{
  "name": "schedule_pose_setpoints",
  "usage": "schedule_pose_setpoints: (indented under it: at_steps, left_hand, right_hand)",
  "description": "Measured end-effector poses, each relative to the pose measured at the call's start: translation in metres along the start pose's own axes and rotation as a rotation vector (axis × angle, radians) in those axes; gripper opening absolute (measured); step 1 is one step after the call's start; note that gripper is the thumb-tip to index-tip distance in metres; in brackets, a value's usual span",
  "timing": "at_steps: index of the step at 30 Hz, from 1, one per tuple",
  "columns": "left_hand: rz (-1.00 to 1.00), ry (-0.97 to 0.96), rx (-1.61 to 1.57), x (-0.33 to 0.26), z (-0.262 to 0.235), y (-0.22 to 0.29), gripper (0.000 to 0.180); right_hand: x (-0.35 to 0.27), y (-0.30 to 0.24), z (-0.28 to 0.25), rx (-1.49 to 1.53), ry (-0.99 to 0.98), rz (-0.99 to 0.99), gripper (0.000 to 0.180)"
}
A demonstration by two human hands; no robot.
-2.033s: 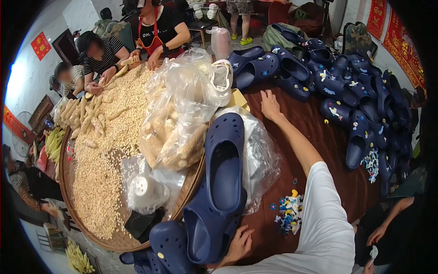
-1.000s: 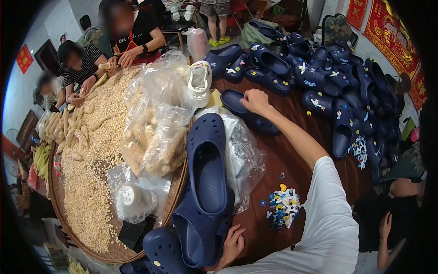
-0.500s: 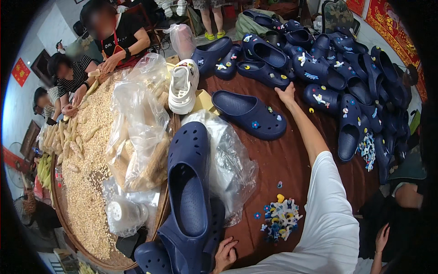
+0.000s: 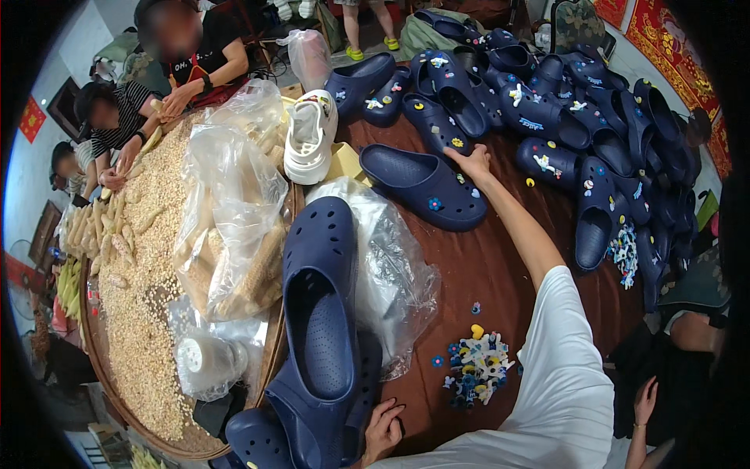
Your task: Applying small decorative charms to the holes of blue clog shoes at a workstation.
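I see my right hand (image 4: 471,162) reaching far out over the brown table (image 4: 500,273). Its fingers are spread open and rest on the far rim of a dark blue clog with little charms (image 4: 426,186). It touches the clog but does not grip it. This clog lies on its own near the middle of the table, just in front of a big heap of blue clogs (image 4: 578,102) that fills the far right side.

My left hand (image 4: 383,430) is down by the near edge. It lies against the side of a plain blue clog (image 4: 322,301), with the fingers bent a little. I cannot tell if it really has hold of it. That clog sits on top of more blue clogs, next to a crumpled clear plastic bag (image 4: 394,266).

A small pile of colourful shoe charms (image 4: 474,369) lies on the table near my right sleeve.

A white shoe (image 4: 310,134) stands by the round flat basket (image 4: 98,367), which is full of corn kernels (image 4: 148,258). Other people sit at the far side of the basket with their hands on corn cobs.
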State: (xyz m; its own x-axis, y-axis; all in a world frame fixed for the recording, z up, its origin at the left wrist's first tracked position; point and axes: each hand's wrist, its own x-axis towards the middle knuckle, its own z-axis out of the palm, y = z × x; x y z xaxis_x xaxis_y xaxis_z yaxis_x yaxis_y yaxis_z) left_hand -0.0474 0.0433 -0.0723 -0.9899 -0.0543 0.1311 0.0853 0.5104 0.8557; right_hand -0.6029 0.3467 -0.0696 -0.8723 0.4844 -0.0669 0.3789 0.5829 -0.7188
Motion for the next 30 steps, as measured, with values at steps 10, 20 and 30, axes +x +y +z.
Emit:
schedule_pose_setpoints:
  at_steps: [10, 20, 30]
  left_hand:
    - [-0.006, -0.042, -0.038, -0.005, 0.002, -0.004, 0.032]
    - [-0.016, -0.027, -0.094, -0.006, -0.006, 0.012, 0.031]
    - [0.192, 0.008, -0.107, -0.005, 0.001, -0.001, 0.030]
  right_hand:
    - [0.009, -0.025, 0.005, -0.266, -0.119, 0.016, 0.131]
    - [-0.071, -0.031, -0.063, -0.043, 0.004, -0.007, 0.123]
    - [-0.269, -0.006, -0.151, 0.070, 0.251, -0.226, 0.109]
